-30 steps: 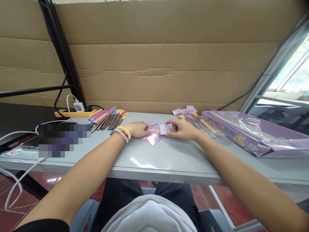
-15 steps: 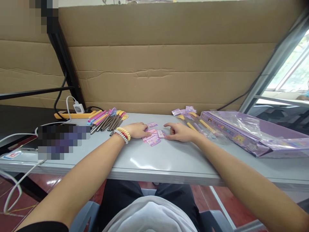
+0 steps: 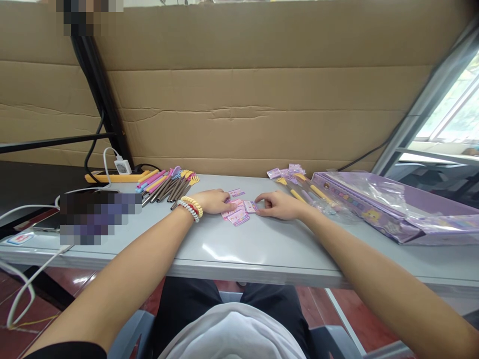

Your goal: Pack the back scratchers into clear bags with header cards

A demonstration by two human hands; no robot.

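Several small pink and purple printed cards (image 3: pixel 238 217) lie overlapping on the grey table in front of me. My left hand (image 3: pixel 214 201), wearing beaded bracelets, rests at their left side with its fingers curled and fingertips pressed to a pink card (image 3: pixel 229 213). On the other side, my right hand (image 3: pixel 279 205) has its index finger and thumb bent onto the right edge of a small purple card (image 3: pixel 250 206). A single card (image 3: pixel 236 192) lies flat just beyond the pile.
A bundle of metal rods with coloured grips and yellow hand-shaped ends (image 3: pixel 174 185) lies left. Bagged yellow-handled pieces (image 3: pixel 295 192) and more cards (image 3: pixel 286 172) are right, beside an open purple box (image 3: pixel 374 212). A yellow power strip (image 3: pixel 112 177) and cables lie far left; cardboard (image 3: pixel 254 114) stands behind.
My right index finger has bent down from a stretched position onto the edge of the purple card. My left hand and the cards have hardly moved.
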